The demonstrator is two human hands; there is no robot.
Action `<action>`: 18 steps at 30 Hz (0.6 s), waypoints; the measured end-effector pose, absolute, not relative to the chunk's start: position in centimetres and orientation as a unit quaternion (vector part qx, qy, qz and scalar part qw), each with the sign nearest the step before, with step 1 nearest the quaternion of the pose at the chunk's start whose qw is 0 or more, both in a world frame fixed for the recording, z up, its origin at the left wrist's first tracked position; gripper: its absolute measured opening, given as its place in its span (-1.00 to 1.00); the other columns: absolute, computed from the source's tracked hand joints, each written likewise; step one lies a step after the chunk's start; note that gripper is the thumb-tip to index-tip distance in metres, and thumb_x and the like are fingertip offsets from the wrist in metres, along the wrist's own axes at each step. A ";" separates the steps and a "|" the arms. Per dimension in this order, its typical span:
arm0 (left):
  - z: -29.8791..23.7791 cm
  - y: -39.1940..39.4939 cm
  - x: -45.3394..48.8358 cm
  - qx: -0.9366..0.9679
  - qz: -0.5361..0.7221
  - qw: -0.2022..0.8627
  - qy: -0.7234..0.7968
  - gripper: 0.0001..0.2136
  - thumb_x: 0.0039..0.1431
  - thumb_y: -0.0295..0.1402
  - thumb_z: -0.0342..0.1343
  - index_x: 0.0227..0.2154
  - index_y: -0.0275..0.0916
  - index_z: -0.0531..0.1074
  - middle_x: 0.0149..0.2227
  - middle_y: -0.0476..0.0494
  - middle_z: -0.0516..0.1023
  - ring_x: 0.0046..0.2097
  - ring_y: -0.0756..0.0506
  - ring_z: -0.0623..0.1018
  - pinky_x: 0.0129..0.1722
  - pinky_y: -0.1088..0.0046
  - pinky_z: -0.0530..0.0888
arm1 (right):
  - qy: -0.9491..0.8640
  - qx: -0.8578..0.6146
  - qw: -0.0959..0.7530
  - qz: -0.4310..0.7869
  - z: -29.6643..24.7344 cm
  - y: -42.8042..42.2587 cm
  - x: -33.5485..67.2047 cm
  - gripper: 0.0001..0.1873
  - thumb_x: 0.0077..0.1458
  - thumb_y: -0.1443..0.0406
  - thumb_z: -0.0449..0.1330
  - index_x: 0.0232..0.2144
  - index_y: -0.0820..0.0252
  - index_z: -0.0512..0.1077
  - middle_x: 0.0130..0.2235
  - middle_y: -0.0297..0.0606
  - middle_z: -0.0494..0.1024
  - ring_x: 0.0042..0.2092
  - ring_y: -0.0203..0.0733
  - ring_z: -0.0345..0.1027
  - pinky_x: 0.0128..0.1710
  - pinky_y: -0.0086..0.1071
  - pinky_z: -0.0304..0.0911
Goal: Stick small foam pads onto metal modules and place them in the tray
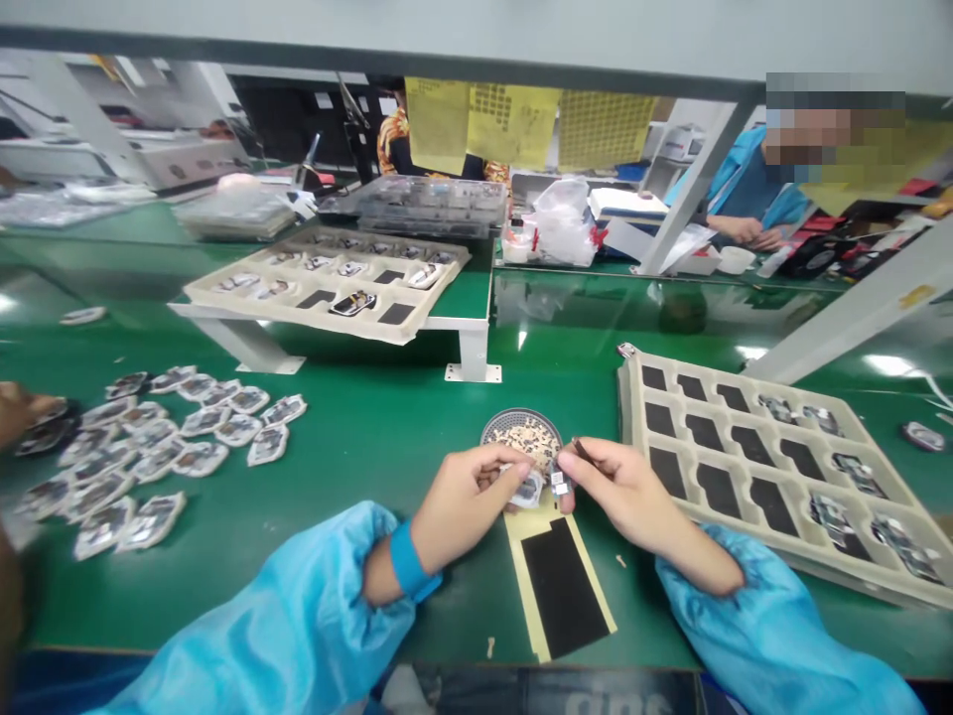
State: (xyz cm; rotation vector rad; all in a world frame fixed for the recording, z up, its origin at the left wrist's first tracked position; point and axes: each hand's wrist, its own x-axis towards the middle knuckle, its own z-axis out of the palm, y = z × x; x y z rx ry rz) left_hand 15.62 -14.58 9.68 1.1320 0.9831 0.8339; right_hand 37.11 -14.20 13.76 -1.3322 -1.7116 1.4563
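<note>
Blue sleeves (298,606): angled inward
Left hand (471,497): pinches pale-rimmed part (529,490)
Right hand (621,489): pinches labelled part (560,484)
Dish (521,414): just beyond, probably for easy reach

Head camera looks forward, down onto hands (463,504) (623,489).

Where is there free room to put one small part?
Free: the green tabletop between the white-rimmed oval parts and the left hand; narrower, between the round grey dish and beige sectioned tray. Crowded: before the dish, between left and right hand.
</note>
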 end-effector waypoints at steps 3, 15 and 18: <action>9.9 -14.8 15.9 0.507 0.324 0.687 0.408 -0.64 0.19 -0.07 0.26 -0.28 -0.36 0.53 -0.38 -0.18 0.58 -0.39 -0.01 0.55 -0.42 0.57 0.48 | -0.636 -0.489 0.252 0.542 13.5 -14.3 37.2 -0.37 0.27 -0.12 0.17 -0.37 0.42 0.48 -0.43 -0.25 0.44 -0.39 -0.53 0.29 -0.35 -0.70 0.19; 10.7 -14.4 16.0 0.435 0.389 0.700 0.412 -0.64 0.17 -0.07 0.27 -0.27 -0.35 0.56 -0.36 -0.17 0.59 -0.44 0.02 0.51 -0.51 0.62 0.33 | -0.538 -0.510 0.367 0.562 12.4 -14.4 36.6 -0.39 0.04 -0.07 0.40 -0.22 0.39 0.42 -0.21 -0.17 0.50 -0.19 -0.43 0.42 -0.18 -0.68 0.37; 10.8 -14.1 15.6 0.436 0.400 0.689 0.418 -0.60 0.23 -0.09 0.17 -0.10 -0.37 0.54 -0.36 -0.20 0.59 -0.46 0.02 0.49 -0.52 0.60 0.19 | -0.519 -0.522 0.361 0.573 13.0 -14.3 37.4 -0.39 0.04 -0.05 0.40 -0.14 0.37 0.45 -0.22 -0.13 0.53 -0.27 -0.42 0.44 -0.28 -0.67 0.37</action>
